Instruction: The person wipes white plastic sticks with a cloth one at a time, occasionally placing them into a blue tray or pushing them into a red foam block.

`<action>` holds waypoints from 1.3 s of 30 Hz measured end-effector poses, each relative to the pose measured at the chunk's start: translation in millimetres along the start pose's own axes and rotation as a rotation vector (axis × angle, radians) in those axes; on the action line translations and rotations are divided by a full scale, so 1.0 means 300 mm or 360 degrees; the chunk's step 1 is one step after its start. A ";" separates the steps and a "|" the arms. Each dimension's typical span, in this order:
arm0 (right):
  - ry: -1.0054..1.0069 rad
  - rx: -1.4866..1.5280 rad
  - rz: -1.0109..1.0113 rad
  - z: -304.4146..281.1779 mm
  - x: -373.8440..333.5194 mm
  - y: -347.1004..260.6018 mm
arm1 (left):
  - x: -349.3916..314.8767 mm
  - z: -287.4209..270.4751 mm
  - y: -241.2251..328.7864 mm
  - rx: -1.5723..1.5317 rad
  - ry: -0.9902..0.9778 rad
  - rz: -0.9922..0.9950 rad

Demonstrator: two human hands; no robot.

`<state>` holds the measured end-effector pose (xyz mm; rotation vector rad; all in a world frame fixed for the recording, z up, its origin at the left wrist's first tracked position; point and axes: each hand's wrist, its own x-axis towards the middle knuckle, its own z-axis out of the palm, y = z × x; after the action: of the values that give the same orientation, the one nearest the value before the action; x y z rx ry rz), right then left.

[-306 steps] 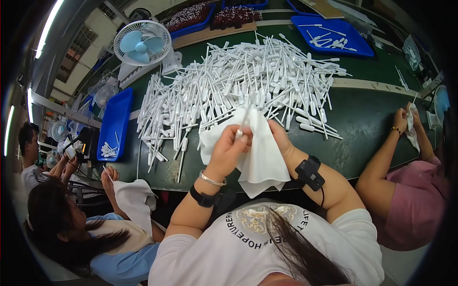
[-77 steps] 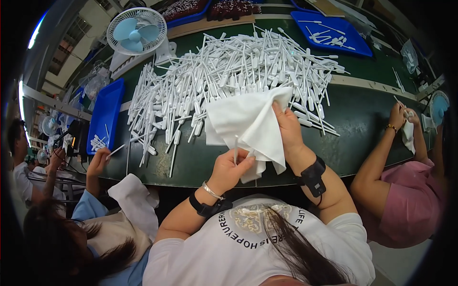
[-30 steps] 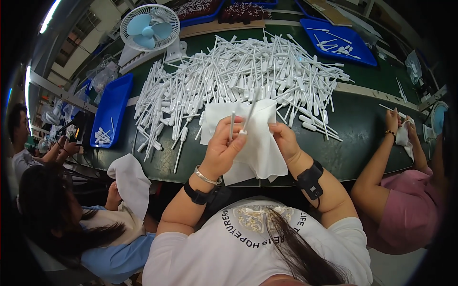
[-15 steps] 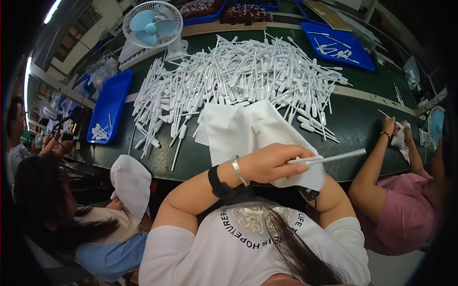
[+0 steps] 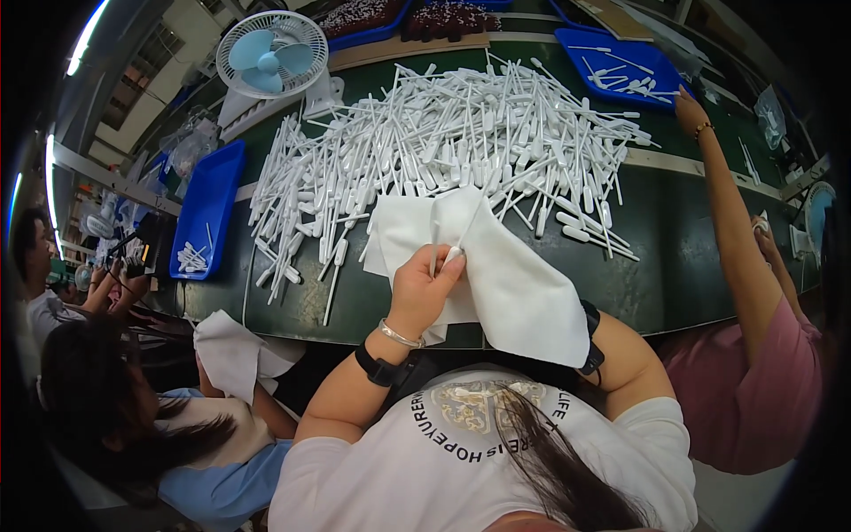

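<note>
Head view: my left hand (image 5: 420, 288) pinches a white dropper (image 5: 454, 254) at the white cloth (image 5: 527, 297). My right hand's behind the cloth, can't tell its grip. Dropper pile (image 5: 461, 133) beyond, on green table (image 5: 674, 257).

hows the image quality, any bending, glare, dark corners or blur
Head view: fisheye bending curves the near edge of the green tabletop, black vignetting fills the corners, tube lights at left glare white, the white cloth shows clear folds, the fan blades look unsmeared.
</note>
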<state>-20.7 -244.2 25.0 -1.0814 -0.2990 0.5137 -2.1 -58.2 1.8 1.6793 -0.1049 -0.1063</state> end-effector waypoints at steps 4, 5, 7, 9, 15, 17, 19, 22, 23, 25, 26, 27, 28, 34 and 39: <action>0.0017 0.0451 0.0125 0.017 0.030 -0.015 | -0.007 0.014 0.031 0.0535 0.0145 0.0425; 0.0022 0.0565 0.0158 0.025 0.039 -0.018 | -0.005 0.013 0.029 0.0531 0.0139 0.0421; 0.0029 0.0679 0.0193 0.048 0.050 -0.030 | -0.003 0.007 0.027 0.0720 0.0083 0.0600; 0.0292 0.0290 -0.0024 0.087 0.055 -0.053 | -0.004 0.004 0.025 0.0812 0.0054 0.0686; -0.0042 -0.0384 -0.0332 -0.091 0.048 0.085 | -0.046 -0.025 0.085 -0.0220 -0.0354 -0.0151; 0.0149 -0.0180 -0.0111 -0.083 -0.041 0.080 | -0.049 -0.031 0.092 -0.0450 -0.0453 -0.0378; 0.0251 -0.0072 -0.0002 -0.069 -0.077 0.065 | -0.046 -0.032 0.093 -0.0390 -0.0435 -0.0348; 0.0261 0.0097 0.0114 -0.029 -0.072 0.026 | -0.056 -0.042 0.092 -0.0360 -0.0380 -0.0318; 0.0265 0.0154 0.0152 -0.016 -0.065 0.015 | -0.058 -0.044 0.091 -0.0355 -0.0360 -0.0304; 0.0278 0.0265 0.0226 0.006 -0.049 0.000 | -0.061 -0.043 0.086 -0.0351 -0.0335 -0.0292; 0.0286 0.0321 0.0263 0.014 -0.038 -0.002 | -0.061 -0.039 0.078 -0.0277 -0.0294 -0.0235; 0.0270 0.0321 0.0272 0.024 -0.013 0.005 | -0.063 -0.038 0.070 -0.0199 -0.0240 -0.0176; 0.0192 0.0204 0.0129 0.036 0.022 0.018 | -0.066 -0.039 0.065 -0.0121 -0.0185 -0.0119; 0.0148 0.0207 0.0220 -0.007 0.117 0.070 | -0.049 -0.040 0.075 0.0518 -0.0112 0.0438; 0.0215 -0.0008 -0.0052 -0.008 0.097 0.057 | -0.063 -0.039 0.073 0.0138 -0.0169 0.0101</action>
<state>0.7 -224.1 8.2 -1.1087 -0.1989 0.4090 -19.5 -46.7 25.1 1.7550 -0.2450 -0.1449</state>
